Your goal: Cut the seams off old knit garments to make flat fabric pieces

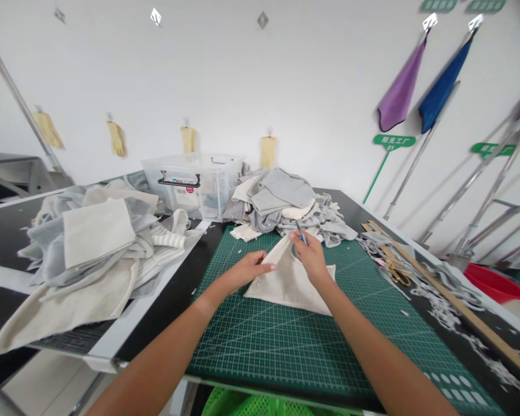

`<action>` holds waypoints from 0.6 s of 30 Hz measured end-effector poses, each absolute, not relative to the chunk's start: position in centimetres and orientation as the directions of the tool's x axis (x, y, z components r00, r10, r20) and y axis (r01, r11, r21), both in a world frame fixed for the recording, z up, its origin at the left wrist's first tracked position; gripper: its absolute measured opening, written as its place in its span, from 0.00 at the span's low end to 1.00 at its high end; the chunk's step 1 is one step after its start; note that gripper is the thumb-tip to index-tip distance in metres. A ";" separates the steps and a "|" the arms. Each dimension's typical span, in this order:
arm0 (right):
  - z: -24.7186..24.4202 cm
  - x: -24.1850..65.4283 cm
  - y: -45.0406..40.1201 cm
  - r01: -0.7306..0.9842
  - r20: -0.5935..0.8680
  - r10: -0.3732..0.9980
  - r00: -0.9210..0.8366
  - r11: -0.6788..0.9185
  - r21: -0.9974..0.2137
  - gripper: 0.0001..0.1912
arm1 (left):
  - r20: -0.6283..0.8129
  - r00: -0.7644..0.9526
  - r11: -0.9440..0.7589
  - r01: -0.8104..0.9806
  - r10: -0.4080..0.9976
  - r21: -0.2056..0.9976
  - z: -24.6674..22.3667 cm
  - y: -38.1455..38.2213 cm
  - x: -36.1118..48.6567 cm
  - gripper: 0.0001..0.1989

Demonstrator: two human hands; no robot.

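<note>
Spanning left hand [252,268] to right hand [311,254]: cream cloth [281,284], top edge raised.

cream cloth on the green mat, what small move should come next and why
Perhaps turn the blue tool toward the raised edge of the cream cloth: the left hand pinches that edge, while the tool, in the right hand, points away from it.

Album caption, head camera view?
Left hand holds cream cloth on green cutting mat; right hand holds cloth and blue tool.
</note>
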State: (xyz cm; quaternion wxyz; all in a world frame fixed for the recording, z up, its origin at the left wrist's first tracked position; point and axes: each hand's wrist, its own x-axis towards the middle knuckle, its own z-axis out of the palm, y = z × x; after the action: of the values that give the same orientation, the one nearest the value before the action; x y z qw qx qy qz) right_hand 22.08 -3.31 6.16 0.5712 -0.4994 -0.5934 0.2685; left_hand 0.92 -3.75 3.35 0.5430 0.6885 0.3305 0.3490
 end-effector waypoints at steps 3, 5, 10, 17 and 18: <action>8.1 22.5 -4.2 0.264 0.438 0.871 0.221 0.379 -0.887 0.19 | 0.112 0.589 -0.179 0.056 0.800 0.982 4.2 -4.2 0.8 0.19; 9.3 22.8 -4.7 0.227 0.449 0.855 0.258 0.398 -0.889 0.18 | 0.119 0.628 -0.222 0.088 0.769 0.971 4.8 -4.4 0.7 0.19; 11.5 24.4 -5.8 0.062 0.434 0.840 0.326 0.440 -0.896 0.16 | 0.152 0.628 -0.374 0.238 0.763 0.896 6.6 -4.9 0.0 0.19; 13.9 28.0 -8.4 0.000 0.481 0.765 0.428 0.532 -0.847 0.15 | 0.310 0.465 -0.444 0.214 0.830 0.870 11.2 -6.4 -1.5 0.18; 14.4 28.4 -9.0 -0.005 0.487 0.758 0.435 0.542 -0.840 0.14 | 0.318 0.435 -0.433 0.194 0.842 0.880 11.9 -6.9 -1.6 0.17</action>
State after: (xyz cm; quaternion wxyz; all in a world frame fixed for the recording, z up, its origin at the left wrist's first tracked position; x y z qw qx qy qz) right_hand 28.40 -9.01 14.39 0.7444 -0.4039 -0.4658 0.2563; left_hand -1.61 -6.87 11.86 0.4030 0.7450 0.3479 0.4019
